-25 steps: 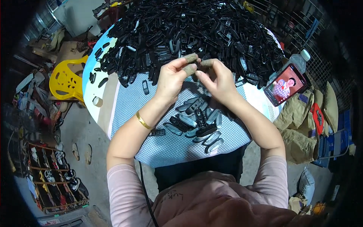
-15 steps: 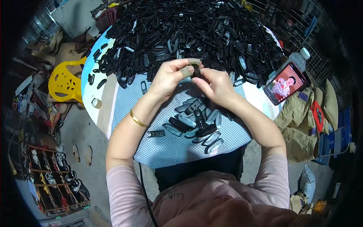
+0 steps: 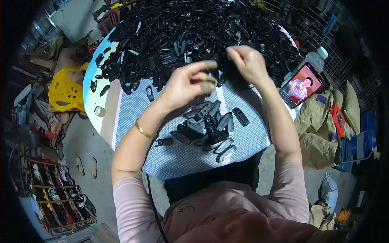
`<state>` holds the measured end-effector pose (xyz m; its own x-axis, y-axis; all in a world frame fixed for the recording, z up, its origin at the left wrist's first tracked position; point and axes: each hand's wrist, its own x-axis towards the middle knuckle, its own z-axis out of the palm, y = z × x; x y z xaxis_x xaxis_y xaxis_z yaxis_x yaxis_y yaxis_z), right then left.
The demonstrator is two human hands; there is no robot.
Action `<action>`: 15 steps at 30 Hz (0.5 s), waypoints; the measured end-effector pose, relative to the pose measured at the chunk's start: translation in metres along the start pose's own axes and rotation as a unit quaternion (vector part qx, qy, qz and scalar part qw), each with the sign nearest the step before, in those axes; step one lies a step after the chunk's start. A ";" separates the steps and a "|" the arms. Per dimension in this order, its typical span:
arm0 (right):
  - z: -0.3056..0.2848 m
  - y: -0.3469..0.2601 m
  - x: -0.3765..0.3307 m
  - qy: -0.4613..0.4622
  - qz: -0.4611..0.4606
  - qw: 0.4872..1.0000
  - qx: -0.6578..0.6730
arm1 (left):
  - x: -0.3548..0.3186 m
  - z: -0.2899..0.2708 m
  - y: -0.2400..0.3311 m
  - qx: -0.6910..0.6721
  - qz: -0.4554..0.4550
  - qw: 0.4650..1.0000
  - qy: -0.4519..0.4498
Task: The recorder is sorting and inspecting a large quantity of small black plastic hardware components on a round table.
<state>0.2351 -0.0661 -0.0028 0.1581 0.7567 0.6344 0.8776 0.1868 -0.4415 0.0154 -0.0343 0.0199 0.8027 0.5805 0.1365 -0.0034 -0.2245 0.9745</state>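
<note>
My left hand (image 3: 184,85) hovers over the cloth-covered table, its thumb and fingers apart with nothing between them. Greenish-brown covers wrap its thumb tip and a fingertip. My right hand (image 3: 250,65) is at the near edge of a big heap of small black plastic casings (image 3: 162,44), fingers curled and pinched together. Whatever lies between those fingertips blends into the dark heap. Nearer me lies a small pile of long black and grey casings (image 3: 202,125). A single black casing (image 3: 240,116) rests just right of that pile, and another (image 3: 150,93) lies below the big heap's left part.
A phone playing a video (image 3: 302,86) leans against a clear plastic bottle (image 3: 314,60) on the right. A small round container (image 3: 99,111) stands at the table's left edge. Beside the table are a yellow chair (image 3: 67,91), brown sacks (image 3: 320,141) and a shoe rack (image 3: 56,190).
My hands, together half a second ago, have parted. The right has moved right and away to the big heap; the left has opened. A black casing now lies beside the small pile.
</note>
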 end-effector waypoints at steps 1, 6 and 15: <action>-0.001 0.009 0.002 0.008 -0.012 0.995 -0.102 | -0.003 0.003 0.005 0.034 -0.023 0.998 -0.050; 0.008 0.025 0.002 0.018 -0.045 0.963 -0.265 | 0.006 0.013 -0.015 0.173 -0.039 0.981 -0.076; 0.020 0.023 0.000 0.005 -0.018 0.956 -0.293 | 0.037 0.012 -0.052 0.525 0.260 0.810 0.016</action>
<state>0.2459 -0.0493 -0.0254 0.1250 0.7492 0.6504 0.9849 -0.1730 0.0100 0.0525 -0.0104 -0.0276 0.8399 0.2105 0.5002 0.1872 -0.9775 0.0971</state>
